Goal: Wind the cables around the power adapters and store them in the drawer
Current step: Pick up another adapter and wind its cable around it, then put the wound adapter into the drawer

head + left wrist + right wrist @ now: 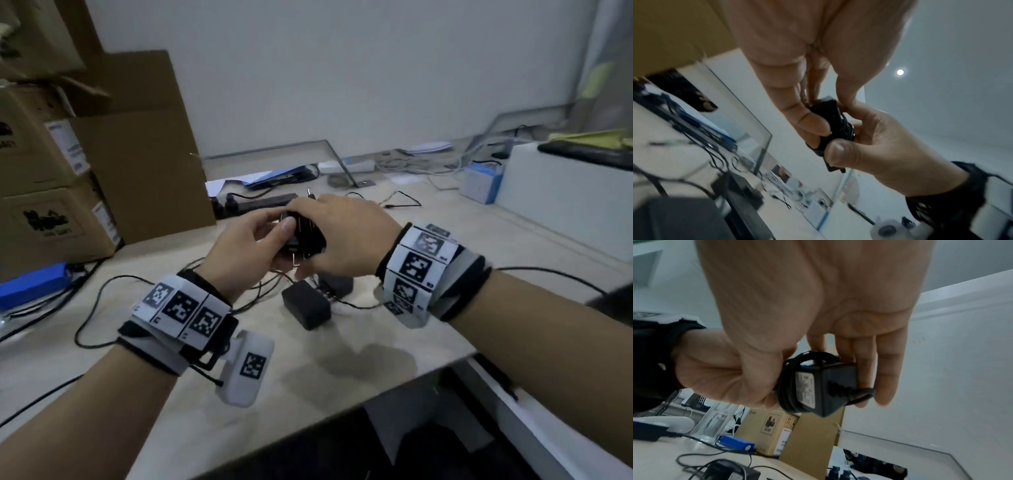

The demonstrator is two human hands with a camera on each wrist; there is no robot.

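Note:
A black power adapter [303, 240] with its cable coiled round it is held above the desk between both hands. My left hand [284, 240] grips its left side, thumb on top. My right hand [320, 236] wraps it from the right, and a small plug tip [310, 193] sticks up behind those fingers. The left wrist view shows the adapter [833, 120] pinched by my left hand [828, 112] against the right thumb. From the right wrist, the labelled adapter [828, 386] and the cable coil [785, 386] sit under my right hand [824, 369]. Two more adapters [306, 305] [337, 284] lie below with loose cables.
Cardboard boxes [51, 171] stand stacked at the left, a blue block [34, 287] before them. A black power strip [260, 202] lies behind my hands, a loose black cable [400, 202] to its right. A white box [565, 192] stands at the right. The desk edge [394, 380] runs diagonally below.

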